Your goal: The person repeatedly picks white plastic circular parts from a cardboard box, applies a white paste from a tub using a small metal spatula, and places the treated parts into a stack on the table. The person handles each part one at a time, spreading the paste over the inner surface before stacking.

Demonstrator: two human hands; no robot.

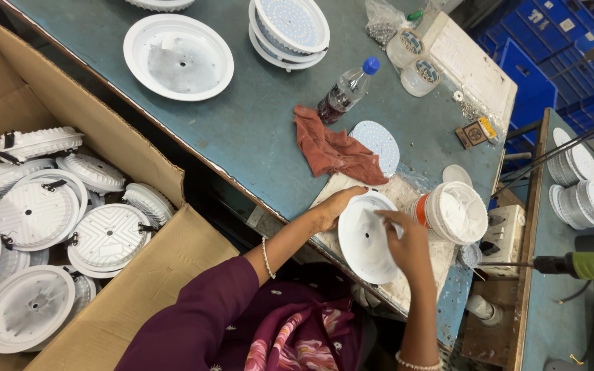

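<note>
My left hand (pixel 333 206) grips the near rim of a white round lamp housing (pixel 364 240) that rests on a paste-stained board (pixel 407 288) at the table's edge. My right hand (pixel 407 240) reaches into the bowl of the housing, fingers pinched near its upper part; whether they hold anything is hidden. An open tub of white paste (pixel 458 213) stands just right of the housing. A round LED board (pixel 377 142) lies behind it, partly under a reddish rag (pixel 331 152).
A large cardboard box (pixel 139 275) on the left holds several white housings. More housings (pixel 178 56) and a stack (pixel 289 29) sit on the teal table (pixel 262 117), with a water bottle (pixel 346 89), two jars (pixel 412 60) and a green-handled tool (pixel 589 264) at right.
</note>
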